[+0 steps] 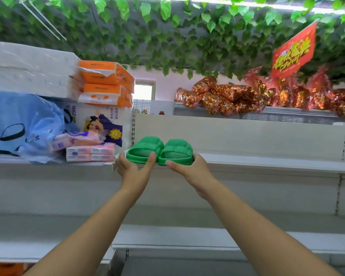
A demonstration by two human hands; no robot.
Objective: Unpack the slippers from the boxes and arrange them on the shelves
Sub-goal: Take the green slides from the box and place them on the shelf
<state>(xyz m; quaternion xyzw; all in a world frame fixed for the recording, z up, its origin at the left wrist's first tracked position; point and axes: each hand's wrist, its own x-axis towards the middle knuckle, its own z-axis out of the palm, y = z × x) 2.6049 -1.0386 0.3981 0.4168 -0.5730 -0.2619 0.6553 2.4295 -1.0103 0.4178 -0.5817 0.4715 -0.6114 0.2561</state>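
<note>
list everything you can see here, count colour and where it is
green slippers: two, green, side by side at the front edge of a shelf
shelves: several tiers, white, across the view
orange packs: at least two, orange, stacked upper left
pink packs: several, pink, on the shelf left of the slippers
cartoon pack: one, white and purple, behind the pink packs
blue bag: one, blue, far left
white bales: count unclear, white, top left
foil packs: many, red and gold, top ledge on the right
sign: one, red, hanging upper right
leaf vines: many, green, overhead
left hand: grips the left slipper
right hand: grips the right slipper
</note>
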